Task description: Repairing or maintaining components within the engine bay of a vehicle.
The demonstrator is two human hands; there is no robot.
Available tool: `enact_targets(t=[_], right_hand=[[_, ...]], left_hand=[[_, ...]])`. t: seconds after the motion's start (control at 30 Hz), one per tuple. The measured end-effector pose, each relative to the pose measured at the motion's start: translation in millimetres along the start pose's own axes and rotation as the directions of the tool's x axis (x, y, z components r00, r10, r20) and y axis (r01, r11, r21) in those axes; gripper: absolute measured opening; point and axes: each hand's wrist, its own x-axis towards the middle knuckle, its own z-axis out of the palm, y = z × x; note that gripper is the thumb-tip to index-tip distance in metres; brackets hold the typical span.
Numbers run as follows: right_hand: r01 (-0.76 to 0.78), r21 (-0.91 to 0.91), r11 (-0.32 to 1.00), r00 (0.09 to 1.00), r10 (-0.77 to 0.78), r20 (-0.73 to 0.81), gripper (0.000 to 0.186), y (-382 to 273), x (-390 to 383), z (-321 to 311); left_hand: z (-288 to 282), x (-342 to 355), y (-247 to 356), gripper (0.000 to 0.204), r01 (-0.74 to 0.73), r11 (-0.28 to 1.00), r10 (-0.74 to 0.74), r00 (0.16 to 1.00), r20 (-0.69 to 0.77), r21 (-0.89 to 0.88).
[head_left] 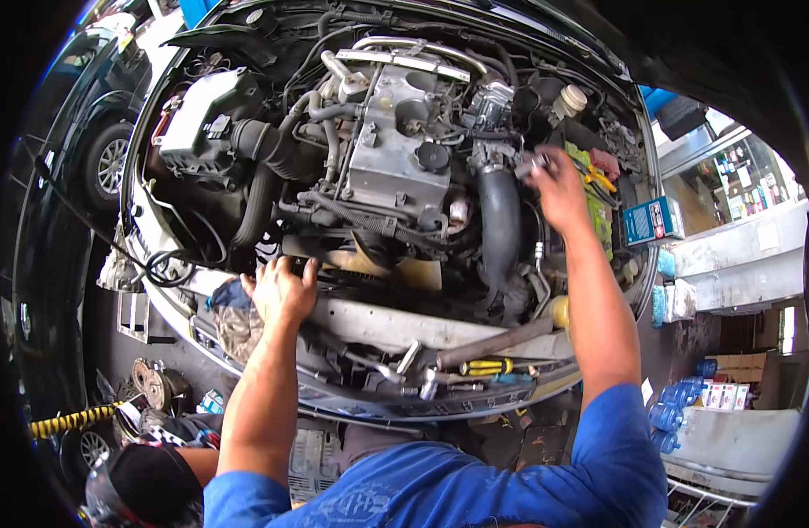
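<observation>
Engine [400, 167], mid-bay, stands behind the pale front crossmember [378, 328]; tools, including a yellow-and-black screwdriver [488, 366], crowd the bay's near edge. Left hand [281, 292] sits palm down by the crossmember's left end, fingers spread, grasping nothing visible. Beyond, a narrow gap holds the fan [418, 274]. Right hand [558, 189] reaches farther, bent beside the black hose [500, 220], fingers curled round a small blurred piece [531, 165].

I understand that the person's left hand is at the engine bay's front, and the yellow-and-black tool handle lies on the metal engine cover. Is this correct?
No: the head view shows the yellow-and-black tool handle along the car's front edge, not on the metal engine cover. The left hand is indeed at the engine bay's front.
</observation>
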Motion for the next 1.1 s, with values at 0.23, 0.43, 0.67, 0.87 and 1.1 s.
enact_targets(t=[0.23, 0.43, 0.67, 0.87, 1.1], right_hand=[[0.135, -0.492, 0.860, 0.978, -0.196, -0.074, 0.030, 24.2, 210.5, 69.2], [0.123, -0.518, 0.847, 0.984, -0.171, -0.047, 0.037, 56.3, 286.6, 102.5], [0.218, -0.602, 0.768, 0.975, -0.194, 0.105, 0.040, 44.2, 297.6, 116.9], [0.255, -0.713, 0.653, 0.955, -0.284, 0.081, 0.044, 37.2, 290.8, 119.3], [0.215, -0.678, 0.703, 0.974, -0.210, 0.091, 0.053, 27.1, 273.1, 128.5]], left_hand=[[-0.2, 4.5, 2.9, 0.053, 0.026, 1.000, -0.026, 0.999, 0.048, 0.001], [9.0, 11.6, 7.0, 0.049, 0.026, 0.999, -0.025, 0.999, 0.022, -0.046], [5.2, 10.1, 1.9, 0.047, 0.053, 0.995, -0.051, 0.999, 0.016, -0.080], [2.7, 8.4, 3.7, 0.045, 0.054, 0.994, -0.053, 0.999, 0.013, -0.092], [-3.0, 8.4, 1.1, 0.046, 0.065, 0.994, -0.059, 0.996, 0.064, -0.092]])
